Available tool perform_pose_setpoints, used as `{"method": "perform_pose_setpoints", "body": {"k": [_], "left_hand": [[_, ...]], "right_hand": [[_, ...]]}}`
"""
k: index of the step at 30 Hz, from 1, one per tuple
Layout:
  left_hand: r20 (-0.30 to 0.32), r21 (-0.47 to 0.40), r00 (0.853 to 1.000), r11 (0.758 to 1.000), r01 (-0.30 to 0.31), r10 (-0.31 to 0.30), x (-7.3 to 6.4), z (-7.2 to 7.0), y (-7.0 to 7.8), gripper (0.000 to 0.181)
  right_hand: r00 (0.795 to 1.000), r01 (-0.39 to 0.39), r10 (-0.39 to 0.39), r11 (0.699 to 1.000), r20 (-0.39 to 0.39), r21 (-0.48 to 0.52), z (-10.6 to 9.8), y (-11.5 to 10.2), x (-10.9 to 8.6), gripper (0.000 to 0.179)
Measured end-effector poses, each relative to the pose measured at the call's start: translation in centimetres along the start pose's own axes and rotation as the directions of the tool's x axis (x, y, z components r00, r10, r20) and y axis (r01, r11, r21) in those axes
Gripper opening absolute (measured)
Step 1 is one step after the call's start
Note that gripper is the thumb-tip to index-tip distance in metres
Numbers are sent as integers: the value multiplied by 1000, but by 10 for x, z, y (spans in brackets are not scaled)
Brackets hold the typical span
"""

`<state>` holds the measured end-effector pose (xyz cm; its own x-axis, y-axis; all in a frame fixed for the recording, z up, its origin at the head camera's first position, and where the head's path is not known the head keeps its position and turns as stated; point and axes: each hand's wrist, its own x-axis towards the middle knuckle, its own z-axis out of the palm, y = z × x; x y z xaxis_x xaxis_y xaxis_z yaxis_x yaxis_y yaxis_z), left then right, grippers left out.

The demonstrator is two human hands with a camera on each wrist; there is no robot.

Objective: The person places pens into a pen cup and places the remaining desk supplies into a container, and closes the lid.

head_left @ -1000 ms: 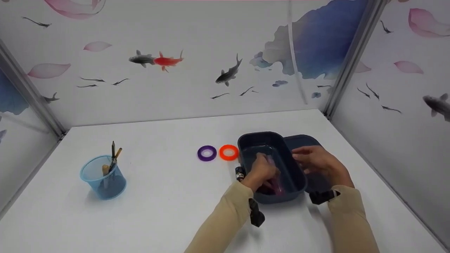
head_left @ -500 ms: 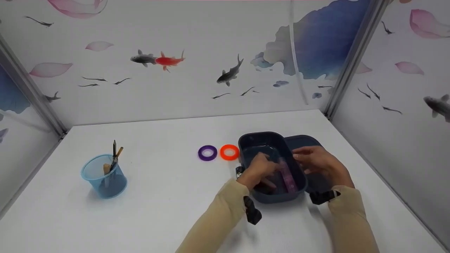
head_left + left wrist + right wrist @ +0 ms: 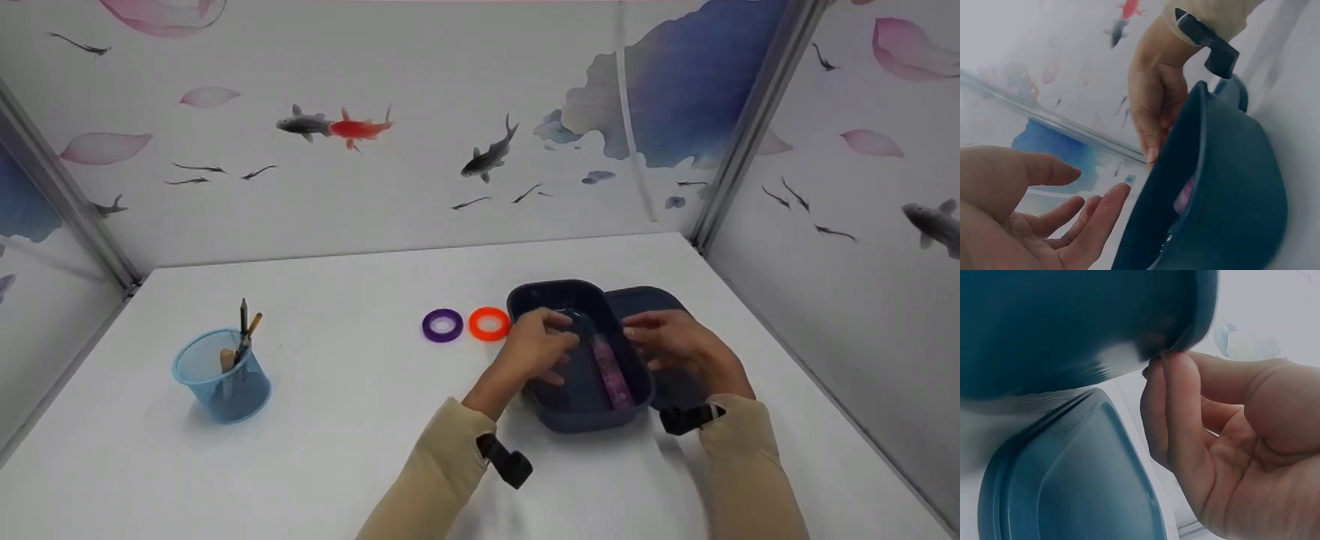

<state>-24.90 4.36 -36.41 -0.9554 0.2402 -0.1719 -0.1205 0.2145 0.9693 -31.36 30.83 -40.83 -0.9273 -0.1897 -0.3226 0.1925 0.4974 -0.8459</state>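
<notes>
A dark blue plastic box [image 3: 581, 420] stands uncovered on the table. Inside, against its right wall, lies a translucent pink, slim stick-like thing [image 3: 611, 375]; its kind is unclear. My left hand [image 3: 534, 346] hovers over the box's left rim with fingers spread and holding nothing. In the left wrist view, the left hand's fingers [image 3: 1098, 225] are beside the box wall [image 3: 1235, 185]. My right hand [image 3: 686, 349] has thumb and fingers together at the right rim, pinching the box edge, as the right wrist view shows at the fingertips [image 3: 1182, 382].
A dark blue lid [image 3: 649, 300] lies flat right of the box, partly under the right hand. Orange [image 3: 489, 337] and purple [image 3: 431, 326] rings sit to the left. A light blue mesh cup [image 3: 229, 405] with pencils stands farther left. Printed panels wall the table.
My left hand has let go of the pink stick-like thing inside the box, then lifted and drawn left to the rim. My right hand has stayed at the right rim.
</notes>
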Motion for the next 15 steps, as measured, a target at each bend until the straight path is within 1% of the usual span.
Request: {"method": "perform_pose_setpoints", "body": {"k": [2, 5, 9, 12, 15], "left_hand": [[-10, -42, 1000, 999, -26, 26, -7, -9, -1, 33], [-6, -118, 999, 992, -38, 38, -15, -20, -2, 34], [0, -143, 998, 988, -58, 58, -20, -31, -3, 38], [-37, -141, 996, 987, -83, 79, -21, -39, -5, 39], [-94, -135, 992, 986, -101, 89, -21, -45, -8, 39]], "right_hand": [[1000, 3, -3, 1000, 2, -2, 0, -1, 0, 60], [1000, 18, -18, 1000, 6, -6, -1, -2, -1, 61], [1000, 26, -26, 1000, 7, 4, -2, -1, -1, 61], [1000, 23, -23, 1000, 12, 3, -1, 0, -1, 61], [1000, 26, -26, 1000, 14, 1, 1, 0, -1, 60]]}}
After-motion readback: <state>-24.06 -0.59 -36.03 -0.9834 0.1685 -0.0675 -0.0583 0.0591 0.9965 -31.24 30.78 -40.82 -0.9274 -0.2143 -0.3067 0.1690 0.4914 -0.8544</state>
